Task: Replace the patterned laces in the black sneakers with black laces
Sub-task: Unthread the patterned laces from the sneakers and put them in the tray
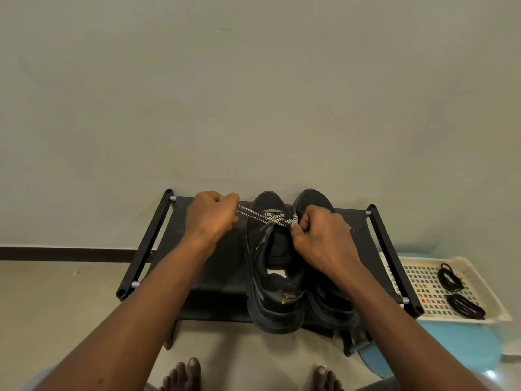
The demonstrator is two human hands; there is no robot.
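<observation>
My left arm (152, 294) and right arm (386, 303), both bare, reach away from me and draw together toward the far middle. My left hand (212, 217) is fisted, back upward, fingers curled round the patterned lace (252, 215). My right hand (321, 238), to its right and slightly nearer, pinches the same lace between thumb and fingers. My bare toes (183, 373) show at the near edge.

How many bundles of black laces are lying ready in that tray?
2. Both lie in the white tray at the right: the far bundle toward its back end, the near bundle closer to the person. Nothing seems to hide more.
</observation>
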